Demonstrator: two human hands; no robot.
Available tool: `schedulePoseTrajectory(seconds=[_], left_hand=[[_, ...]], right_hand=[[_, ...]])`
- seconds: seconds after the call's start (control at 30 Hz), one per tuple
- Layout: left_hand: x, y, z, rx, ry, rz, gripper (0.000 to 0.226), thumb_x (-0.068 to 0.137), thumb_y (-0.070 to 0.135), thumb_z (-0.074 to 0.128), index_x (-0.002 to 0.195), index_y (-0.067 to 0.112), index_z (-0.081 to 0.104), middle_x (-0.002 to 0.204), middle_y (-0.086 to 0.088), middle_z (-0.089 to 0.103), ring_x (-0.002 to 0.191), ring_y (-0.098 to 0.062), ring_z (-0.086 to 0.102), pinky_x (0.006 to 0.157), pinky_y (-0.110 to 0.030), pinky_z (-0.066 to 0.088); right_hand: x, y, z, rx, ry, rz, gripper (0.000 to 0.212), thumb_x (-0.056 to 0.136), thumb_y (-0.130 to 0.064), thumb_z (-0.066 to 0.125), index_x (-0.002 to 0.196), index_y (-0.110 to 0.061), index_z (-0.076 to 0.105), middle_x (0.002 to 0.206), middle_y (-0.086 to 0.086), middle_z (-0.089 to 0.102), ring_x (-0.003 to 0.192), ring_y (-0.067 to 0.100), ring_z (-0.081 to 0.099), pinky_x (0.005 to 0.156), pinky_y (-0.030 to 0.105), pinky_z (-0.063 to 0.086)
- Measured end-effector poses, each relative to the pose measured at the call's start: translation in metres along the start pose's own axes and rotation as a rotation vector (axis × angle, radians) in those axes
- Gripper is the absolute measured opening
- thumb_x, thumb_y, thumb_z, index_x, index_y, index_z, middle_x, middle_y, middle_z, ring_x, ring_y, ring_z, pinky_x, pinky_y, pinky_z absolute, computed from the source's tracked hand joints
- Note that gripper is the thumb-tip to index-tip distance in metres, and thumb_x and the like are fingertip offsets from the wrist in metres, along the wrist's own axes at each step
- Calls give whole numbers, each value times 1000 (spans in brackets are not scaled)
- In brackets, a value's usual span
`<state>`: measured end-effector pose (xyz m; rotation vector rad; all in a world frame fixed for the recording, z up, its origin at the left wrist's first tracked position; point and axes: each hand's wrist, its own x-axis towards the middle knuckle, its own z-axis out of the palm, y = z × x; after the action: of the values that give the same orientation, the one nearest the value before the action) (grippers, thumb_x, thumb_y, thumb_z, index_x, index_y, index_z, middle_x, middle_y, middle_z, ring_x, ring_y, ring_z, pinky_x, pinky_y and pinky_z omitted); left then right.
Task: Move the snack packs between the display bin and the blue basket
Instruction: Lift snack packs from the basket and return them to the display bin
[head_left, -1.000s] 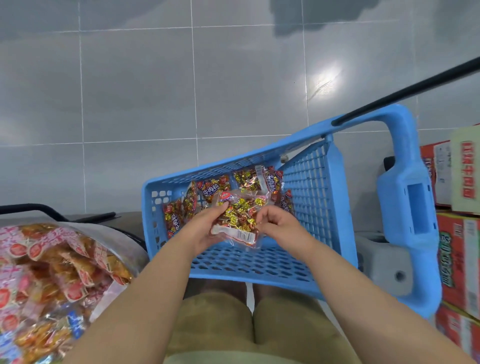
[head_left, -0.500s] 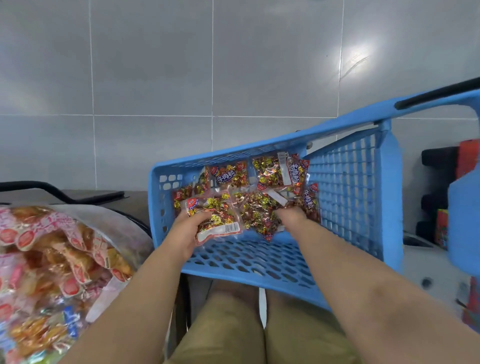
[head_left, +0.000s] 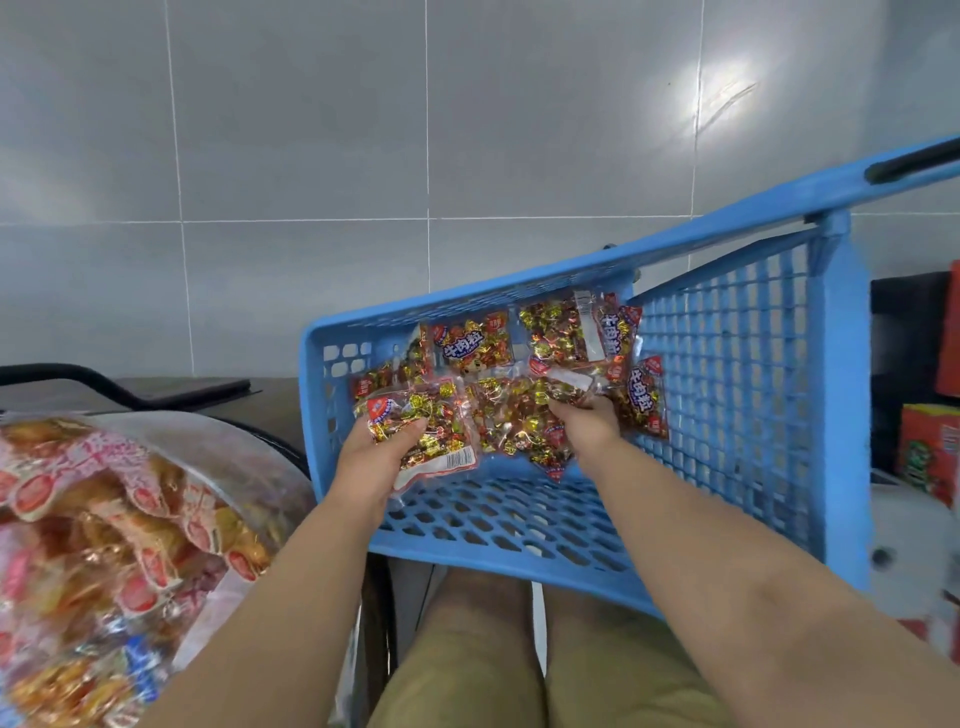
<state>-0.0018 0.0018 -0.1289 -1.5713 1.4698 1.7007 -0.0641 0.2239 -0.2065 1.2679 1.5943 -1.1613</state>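
Left hand (head_left: 376, 457) grips one snack pack (head_left: 421, 431), thumb on top, above the blue basket (head_left: 519, 569) floor; right hand (head_left: 589, 428) fingers curl round a second pack (head_left: 519, 426) lying among others inside; display bin (head_left: 249, 447) sits left

Tilted blue basket (head_left: 727, 395) with snack packs (head_left: 472, 345) inside

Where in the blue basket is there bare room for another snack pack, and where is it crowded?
Free: the basket floor between the near rim of the blue basket and the left hand and right hand, plus a strip by the right mesh wall. Crowded: the far wall, where snack packs overlap.
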Motion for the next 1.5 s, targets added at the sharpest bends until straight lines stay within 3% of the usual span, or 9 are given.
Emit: schedulePoseTrajectory(seconds=[0.23, 0.37, 0.43, 0.6, 0.8, 1.07, 1.27, 1.37, 1.5], left_hand=[[-10, 5, 7, 320, 47, 28, 82, 80, 38, 75, 149, 26, 31, 151, -3, 37, 136, -26, 39, 111, -44, 34], [-23, 17, 23, 296, -86, -95, 83, 80, 65, 58, 148, 26, 32, 153, -3, 33, 137, -28, 36, 103, -45, 35], [-31, 25, 32, 205, -188, -161, 89, 71, 74, 54, 144, 26, 38, 146, -5, 44, 132, -29, 43, 103, -41, 34], [-23, 29, 29, 85, -285, -52, 82, 50, 32, 84, 126, 19, 56, 121, -12, 66, 113, -32, 61, 102, -56, 42], [-1, 25, 23, 3, -177, -56, 73, 47, 32, 85, 115, 27, 60, 117, -5, 68, 112, -28, 62, 102, -52, 43], [5, 16, 14, -36, -157, -56, 71, 52, 26, 85, 118, 23, 58, 114, -6, 70, 107, -28, 65, 99, -54, 46], [-3, 17, 5, -30, -158, -36, 66, 60, 23, 83, 122, 20, 59, 114, -7, 70, 104, -28, 67, 92, -51, 51], [-12, 21, 0, -23, -152, 6, 37, 74, 9, 78, 106, 22, 64, 103, -6, 74, 85, -19, 73, 64, -35, 59], [-31, 30, -10, -36, -111, 46, 46, 75, 10, 78, 117, 19, 60, 109, -7, 71, 96, -24, 69, 86, -46, 54]], right_hand=[[-54, -9, -42, 101, -375, 104, 53, 83, -3, 67, 130, -14, 44, 122, 12, 60, 100, 24, 65, 76, 39, 57], [-82, -14, -39, 81, -635, 3, 28, 84, -5, 66, 99, -26, 55, 90, -10, 72, 80, 7, 69, 72, 30, 58], [-89, -17, -25, -104, -586, -143, 26, 83, -15, 70, 103, -26, 57, 102, -3, 67, 98, 16, 65, 89, 40, 53], [-83, -39, -1, -429, -622, -421, 23, 82, -45, 67, 100, -35, 59, 101, -17, 62, 90, -5, 57, 73, 16, 43], [-3, -76, -9, -292, 187, -410, 45, 87, -26, 64, 126, -9, 49, 123, 7, 51, 112, 25, 52, 87, 28, 45], [30, -77, 4, -437, 78, -218, 74, 83, -29, 71, 142, -7, 33, 142, 14, 44, 126, 32, 46, 95, 31, 42], [-9, -60, -2, -96, -138, -133, 39, 85, -13, 69, 121, -14, 55, 126, 9, 55, 89, 20, 57, 46, 21, 51], [-34, -53, -13, -63, -177, -192, 27, 85, -12, 68, 107, -16, 53, 116, 6, 55, 101, 23, 54, 77, 34, 56], [-74, -57, -32, -100, -335, -243, 42, 85, -16, 68, 125, -19, 54, 118, 4, 62, 104, 22, 61, 79, 35, 55]])
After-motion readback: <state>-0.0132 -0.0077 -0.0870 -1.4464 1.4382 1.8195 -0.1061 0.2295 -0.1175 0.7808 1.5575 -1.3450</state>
